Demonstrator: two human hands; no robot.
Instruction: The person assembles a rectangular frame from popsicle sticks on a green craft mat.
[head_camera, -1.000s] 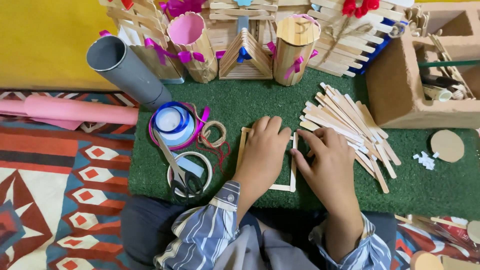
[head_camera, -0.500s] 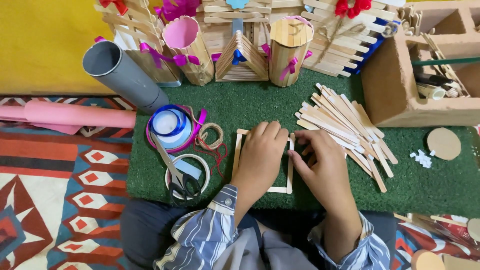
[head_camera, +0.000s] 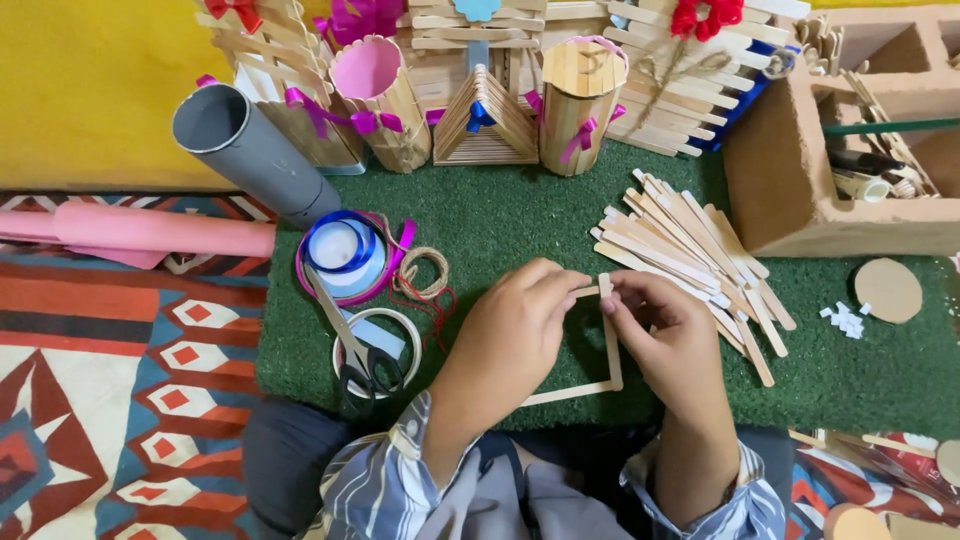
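Stick frame (head_camera: 608, 352): a square of flat wooden sticks, lying on the green mat (head_camera: 500, 225) directly in front of the person. Left hand (head_camera: 505, 340) covers the frame's left half, its grip pinched on the top stick. Right hand (head_camera: 665, 340) meets it at the top right corner, fingertips closed on the upright side stick. Loose sticks (head_camera: 690, 250) lie piled just right of the hands. Scissors (head_camera: 355, 350) rest across tape rolls (head_camera: 345, 255) to the left.
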